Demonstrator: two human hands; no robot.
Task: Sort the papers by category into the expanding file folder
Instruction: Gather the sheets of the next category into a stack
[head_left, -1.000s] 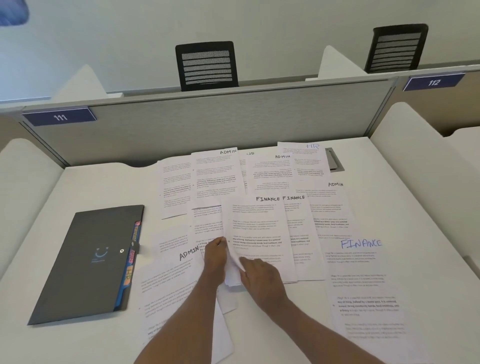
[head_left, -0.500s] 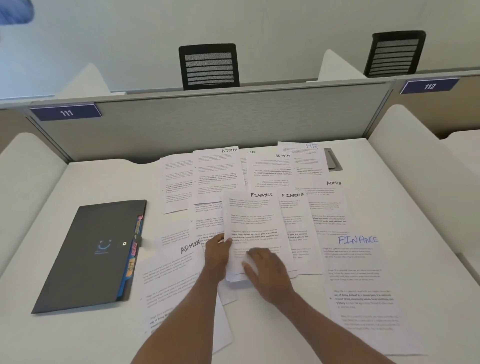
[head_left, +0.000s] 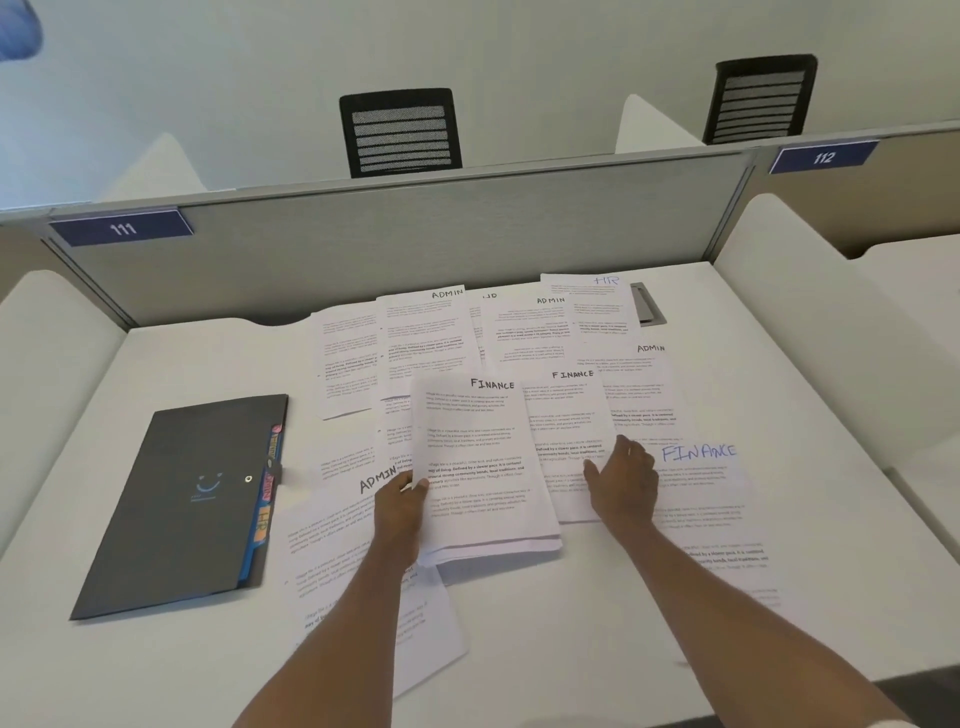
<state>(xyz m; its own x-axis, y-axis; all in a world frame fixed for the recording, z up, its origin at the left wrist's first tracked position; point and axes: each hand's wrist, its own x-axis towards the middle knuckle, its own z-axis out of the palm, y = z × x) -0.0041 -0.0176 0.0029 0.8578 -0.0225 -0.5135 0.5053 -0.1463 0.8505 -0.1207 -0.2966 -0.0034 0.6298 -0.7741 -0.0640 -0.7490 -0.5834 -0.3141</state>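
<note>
On a white study-carrel desk (head_left: 571, 629), seen from the wearer's head, printed sheets lie spread and overlapping across the middle. At the centre, the left hand (head_left: 401, 506) grasps the left edge of a small stack headed FINANCE (head_left: 480, 467), thumb on top and fingers curled under it; the stack's near edge is lifted a little, with several sheet edges showing. Just beside it at 3 o'clock, the right hand (head_left: 623, 486) lies released, fingers straight and pressed flat on a second FINANCE sheet (head_left: 566, 415), which the stack partly overlaps. Further toward 3 o'clock lies a sheet marked FINANCE in blue ink (head_left: 711, 499), touching the second sheet. At 7 o'clock a large ADMIN sheet (head_left: 332, 540) runs under the left forearm. Toward 12 o'clock a far row holds sheets headed ADMIN (head_left: 423, 338) and one headed HR (head_left: 597, 306). Well apart at 9 o'clock, the dark grey expanding file folder (head_left: 182, 509) lies flat and closed, coloured tabs (head_left: 267, 493) peeking from its right edge. Beyond, at 12 o'clock, a grey partition (head_left: 415, 244) carries blue number plates 111 (head_left: 122, 228) and 112 (head_left: 823, 157), with two black mesh chair backs (head_left: 400, 132) behind it.
</note>
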